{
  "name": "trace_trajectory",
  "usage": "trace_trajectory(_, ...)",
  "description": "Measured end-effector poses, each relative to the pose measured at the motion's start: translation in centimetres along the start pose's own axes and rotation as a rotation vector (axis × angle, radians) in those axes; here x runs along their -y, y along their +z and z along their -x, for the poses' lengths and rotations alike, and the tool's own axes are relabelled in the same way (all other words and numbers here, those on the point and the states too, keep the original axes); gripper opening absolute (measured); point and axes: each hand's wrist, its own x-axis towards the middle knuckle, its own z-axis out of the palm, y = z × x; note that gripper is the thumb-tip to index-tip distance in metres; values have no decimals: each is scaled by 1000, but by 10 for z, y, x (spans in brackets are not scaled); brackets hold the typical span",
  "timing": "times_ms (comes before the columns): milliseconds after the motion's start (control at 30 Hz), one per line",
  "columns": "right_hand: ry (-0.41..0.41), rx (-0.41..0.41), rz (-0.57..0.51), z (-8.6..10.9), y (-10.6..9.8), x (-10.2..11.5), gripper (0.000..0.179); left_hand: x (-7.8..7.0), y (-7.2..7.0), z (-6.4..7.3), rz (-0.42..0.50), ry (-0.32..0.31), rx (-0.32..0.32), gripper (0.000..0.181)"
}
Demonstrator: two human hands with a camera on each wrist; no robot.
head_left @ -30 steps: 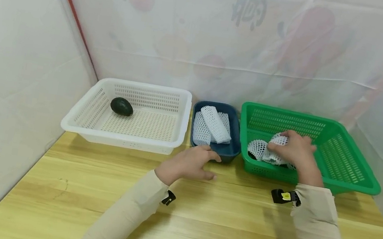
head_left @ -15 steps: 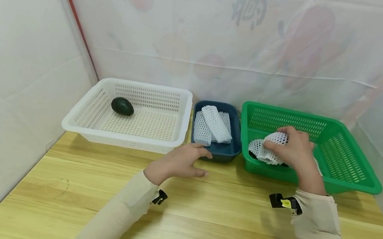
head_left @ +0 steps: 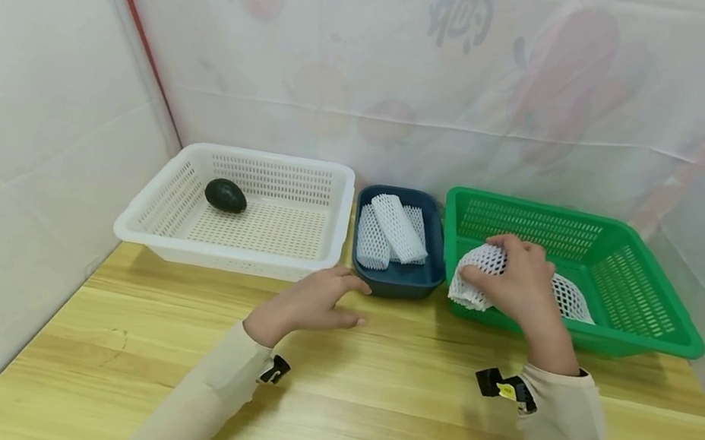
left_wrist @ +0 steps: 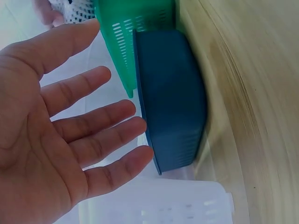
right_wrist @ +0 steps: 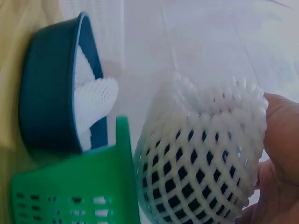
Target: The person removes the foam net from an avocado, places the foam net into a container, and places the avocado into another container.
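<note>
My right hand (head_left: 525, 286) grips a dark avocado in a white foam net (head_left: 479, 267) above the near left rim of the green basket (head_left: 651, 344). In the right wrist view, dark skin shows through the mesh of the foam net (right_wrist: 196, 172), and its end is bunched. Another netted fruit (head_left: 570, 298) lies in the green basket, partly behind my right hand. My left hand (head_left: 305, 301) holds nothing, hovering over the table in front of the white basket (head_left: 235, 261). Its fingers (left_wrist: 103, 140) spread apart in the left wrist view, near the dark blue bin (left_wrist: 170, 93).
Between the two baskets, the blue bin holds several white foam net sleeves (head_left: 400, 227). A bare dark avocado (head_left: 226, 195) lies at the left inside the white basket. A wooden table (head_left: 364, 406) supports all three containers, with a white sheet (head_left: 364, 60) behind.
My right hand has lifted the netted avocado and carried it left to the green basket's near left rim. My left hand has drawn back left and slightly nearer, away from the blue bin.
</note>
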Motion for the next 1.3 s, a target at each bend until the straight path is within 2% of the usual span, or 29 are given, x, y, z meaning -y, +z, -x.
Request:
trace_trajectory(200,-45,-30,-17,6,7,12,61,2,0,8,-11,4,-6,40)
trace_trajectory(600,-51,-40,-68,13,26,30,59,10,1,22,-6,21,-9,40)
trace_trajectory(1100,-80,-61,-79,17,55,49,57,20,-3,39,20,-57,5,40)
trace_trajectory(1300,-113,-63,-91,21,72,53,57,26,-3,44,46,-57,6,41)
